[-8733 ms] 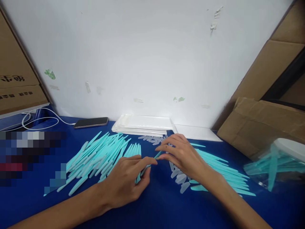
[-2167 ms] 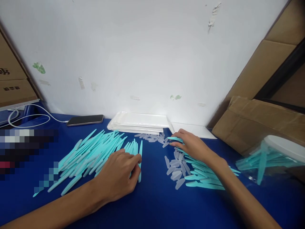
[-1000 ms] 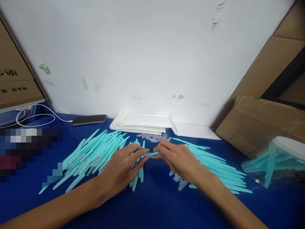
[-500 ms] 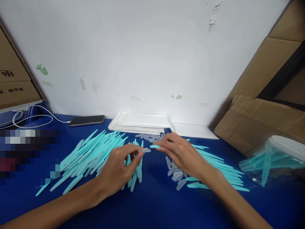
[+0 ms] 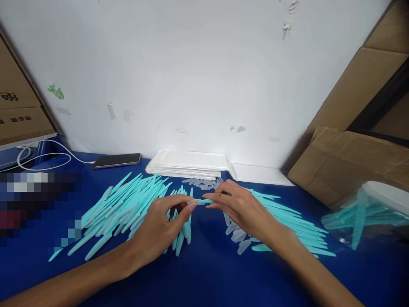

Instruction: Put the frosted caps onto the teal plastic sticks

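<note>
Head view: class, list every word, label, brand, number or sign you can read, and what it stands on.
None can be read.
Left cardboard box: upper printed mark, too blurred.
Same box: lower printed characters, too small and blurred.
Teal sticks, translucent pieces: no writing visible.

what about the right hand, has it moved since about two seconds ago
Yes, leftward: the bare right hand now reaches well left past the right edge of the flat white rectangular stack behind it.
</note>
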The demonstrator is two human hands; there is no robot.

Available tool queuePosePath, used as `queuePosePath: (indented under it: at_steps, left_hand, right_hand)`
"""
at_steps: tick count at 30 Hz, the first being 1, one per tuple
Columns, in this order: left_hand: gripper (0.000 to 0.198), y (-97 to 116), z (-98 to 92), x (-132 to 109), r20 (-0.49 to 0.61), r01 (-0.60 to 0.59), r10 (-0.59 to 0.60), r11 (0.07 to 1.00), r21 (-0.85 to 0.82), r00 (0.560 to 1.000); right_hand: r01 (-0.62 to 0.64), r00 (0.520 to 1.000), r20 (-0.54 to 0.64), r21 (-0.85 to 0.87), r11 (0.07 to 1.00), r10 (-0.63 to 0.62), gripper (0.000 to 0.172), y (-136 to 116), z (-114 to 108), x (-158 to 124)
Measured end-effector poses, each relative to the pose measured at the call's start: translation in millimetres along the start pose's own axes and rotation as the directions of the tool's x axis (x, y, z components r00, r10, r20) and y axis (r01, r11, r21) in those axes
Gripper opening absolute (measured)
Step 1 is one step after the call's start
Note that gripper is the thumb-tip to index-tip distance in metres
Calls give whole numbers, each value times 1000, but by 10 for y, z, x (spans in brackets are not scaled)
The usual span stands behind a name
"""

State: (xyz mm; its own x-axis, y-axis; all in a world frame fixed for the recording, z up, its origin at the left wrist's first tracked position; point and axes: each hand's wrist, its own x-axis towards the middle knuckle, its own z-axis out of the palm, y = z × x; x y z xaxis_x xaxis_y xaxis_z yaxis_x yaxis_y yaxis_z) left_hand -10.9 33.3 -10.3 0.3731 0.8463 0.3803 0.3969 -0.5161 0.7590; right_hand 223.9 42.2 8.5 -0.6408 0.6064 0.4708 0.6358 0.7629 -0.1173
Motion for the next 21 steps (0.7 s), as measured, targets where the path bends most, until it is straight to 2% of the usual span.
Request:
queuePosePath:
  at_steps: [5,10,17,21]
  left_hand:
    - [22,-28,0,-6,14,-29,29,999,41,999]
    - [25,-9,-14,6,4,-39,39,999,34,999]
    - [22,-9,21,-52,-4,-79,79,995,57,997]
    - [19,-37,44,-65,9,-104,103,991,89,995]
  right_hand:
    - [64,997,-49,40,997,-62,37,-44,41,0]
    - [50,998,-47,68,996,-47,49,-81,-18,-11]
    - [101,991,-88,27,995,-98,45,-127,-6,-8]
    - [90,994,-58,16,996,-88,45,-139,15,-13]
